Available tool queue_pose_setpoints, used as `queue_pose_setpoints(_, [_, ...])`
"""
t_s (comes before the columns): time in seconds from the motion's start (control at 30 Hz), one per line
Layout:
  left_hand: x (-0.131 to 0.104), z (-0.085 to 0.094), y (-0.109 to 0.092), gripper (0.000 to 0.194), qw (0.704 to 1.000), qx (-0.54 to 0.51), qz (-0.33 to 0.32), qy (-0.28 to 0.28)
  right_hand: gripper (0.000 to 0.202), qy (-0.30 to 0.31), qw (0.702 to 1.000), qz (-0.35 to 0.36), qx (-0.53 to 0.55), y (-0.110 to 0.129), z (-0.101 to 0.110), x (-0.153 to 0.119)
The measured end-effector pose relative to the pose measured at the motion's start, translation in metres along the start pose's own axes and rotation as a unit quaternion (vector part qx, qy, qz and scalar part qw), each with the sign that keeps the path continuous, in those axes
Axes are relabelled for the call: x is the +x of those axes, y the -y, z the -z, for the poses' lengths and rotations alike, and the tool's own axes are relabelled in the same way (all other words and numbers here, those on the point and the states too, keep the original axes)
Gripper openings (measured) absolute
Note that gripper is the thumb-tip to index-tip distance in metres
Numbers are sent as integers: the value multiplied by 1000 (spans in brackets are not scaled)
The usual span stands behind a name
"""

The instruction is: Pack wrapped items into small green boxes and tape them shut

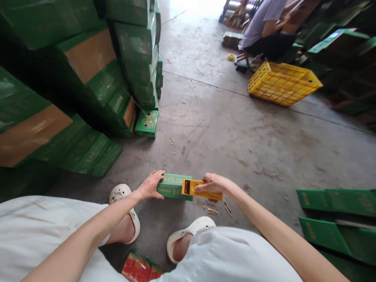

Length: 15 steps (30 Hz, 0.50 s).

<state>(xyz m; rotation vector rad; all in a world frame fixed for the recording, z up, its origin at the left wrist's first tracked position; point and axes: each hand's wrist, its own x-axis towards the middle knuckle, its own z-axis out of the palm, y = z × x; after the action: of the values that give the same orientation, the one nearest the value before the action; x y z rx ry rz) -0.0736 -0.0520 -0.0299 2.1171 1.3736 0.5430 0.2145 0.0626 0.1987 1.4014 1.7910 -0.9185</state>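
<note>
While the green box (173, 185) rests on the concrete floor (223, 129) between my two white clogs (192, 229), my left hand (151, 184) lies open-fingered against its left end. My right hand (212, 183) has its fingers closed around a yellow insert (194, 188), whose left end touches the box's right end. Stacked green cartons (96, 78) stand at left; a yellow crate (283, 83) sits well apart, near a seated person (266, 27).

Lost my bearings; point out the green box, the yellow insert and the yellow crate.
green box (173, 186), head view, its top face.
yellow insert (192, 188), head view, exposed end beside the box.
yellow crate (279, 88), head view, its near wall.
</note>
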Motion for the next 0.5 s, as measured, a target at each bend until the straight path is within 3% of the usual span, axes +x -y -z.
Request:
queue_pose_setpoints(0.1, [-4, -3, 2, 94, 1000, -17, 14, -20, 48, 36, 998, -7, 45, 2, 1, -9])
queue_pose_setpoints(0.2, [-6, -3, 4, 89, 999, -29, 17, -19, 47, 6, 1000, 13, -2, 11, 6, -24])
queue_pose_setpoints(0.33, [-7, -2, 7, 62, 998, -37, 43, -16, 36, -50, 990, 25, -132, 43, 25, -48])
queue_pose_setpoints(0.5, [-10, -5, 10, 49, 997, -49, 52, -7, 38, 6, 988, 32, -149, 89, 56, -74])
